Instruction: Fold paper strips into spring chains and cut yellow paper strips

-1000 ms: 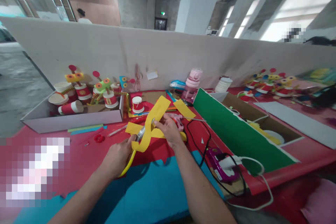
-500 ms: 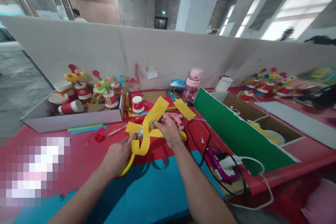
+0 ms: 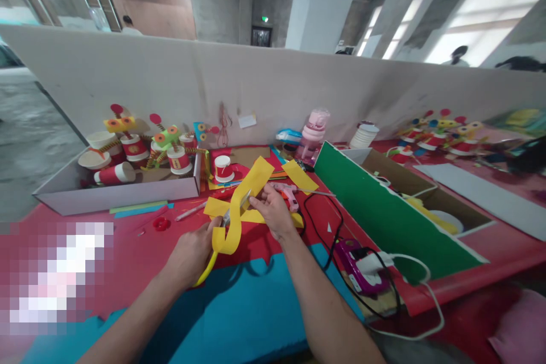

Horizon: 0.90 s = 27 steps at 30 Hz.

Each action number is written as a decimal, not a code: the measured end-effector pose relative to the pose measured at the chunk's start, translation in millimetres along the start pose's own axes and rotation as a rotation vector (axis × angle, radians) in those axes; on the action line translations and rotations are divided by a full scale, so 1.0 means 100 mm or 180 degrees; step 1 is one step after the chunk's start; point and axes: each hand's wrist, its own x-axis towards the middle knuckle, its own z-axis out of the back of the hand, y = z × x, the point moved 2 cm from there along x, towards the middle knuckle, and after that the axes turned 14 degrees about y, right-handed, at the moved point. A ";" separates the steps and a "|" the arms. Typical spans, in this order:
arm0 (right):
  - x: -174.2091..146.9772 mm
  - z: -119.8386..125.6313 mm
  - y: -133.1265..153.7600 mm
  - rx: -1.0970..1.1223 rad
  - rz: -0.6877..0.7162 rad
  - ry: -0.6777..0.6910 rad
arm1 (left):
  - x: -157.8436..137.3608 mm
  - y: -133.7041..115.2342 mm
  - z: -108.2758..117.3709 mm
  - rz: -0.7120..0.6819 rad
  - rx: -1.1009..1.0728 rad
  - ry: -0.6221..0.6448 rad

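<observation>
My left hand (image 3: 190,256) is closed round the yellow-handled scissors (image 3: 207,274), whose metal blades point up and to the right across a strip of yellow paper (image 3: 258,175). A narrow part of that paper curls down over the scissors in a loop. Fingers of my right hand (image 3: 273,210) pinch the paper's right edge near the blade tips. Behind it, other yellow paper pieces (image 3: 301,176) lie on the red table. A pink glue gun (image 3: 290,194) rests just beyond my right hand.
At the left, a white box (image 3: 115,196) holds paper-cup figures. A green-sided divided box (image 3: 384,210) stands at the right. Near my right forearm are a purple power strip (image 3: 360,273) and loose cables. Blue sheet material (image 3: 239,318) lies along the front. A pink bottle (image 3: 313,133) stands by the partition.
Both hands stay nearly where they were, with the same grips. The curled yellow strip has shifted slightly left over the scissors.
</observation>
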 end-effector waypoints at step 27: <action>0.02 0.05 0.07 0.0143 0.0201 -0.0284 | -0.03 -0.04 0.04 -0.0035 -0.0269 0.0128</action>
